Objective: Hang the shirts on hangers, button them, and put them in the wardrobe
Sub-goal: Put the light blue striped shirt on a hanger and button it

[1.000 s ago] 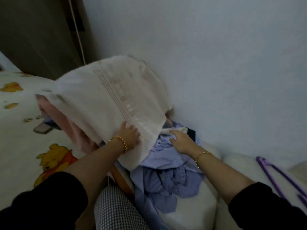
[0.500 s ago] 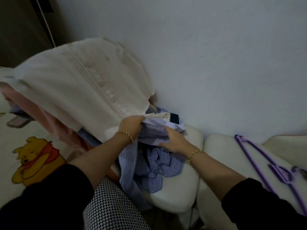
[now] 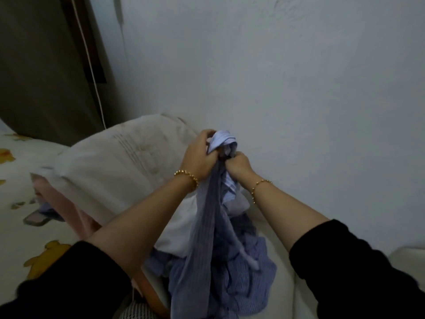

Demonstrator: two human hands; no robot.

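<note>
Left hand [image 3: 199, 153] clenched on bunched top of blue shirt [image 3: 204, 238]; right hand [image 3: 238, 165] gripping same bunch just beside, knuckles touching; shirt lifted, striped cloth hanging down to crumpled heap on white cushion [image 3: 282, 270]; gold bracelet on each wrist, black sleeves pushed up; cream cloth [image 3: 119, 166] draped over pile at left, pink cloth [image 3: 62, 203] under its edge; cartoon-print sheet [image 3: 13, 231] far left; pale wall [image 3: 299, 88] behind; white cord [image 3: 92, 67] along dark panel.

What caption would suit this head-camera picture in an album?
Left hand and right hand lift a blue striped shirt from the pile beside a cream towel.
</note>
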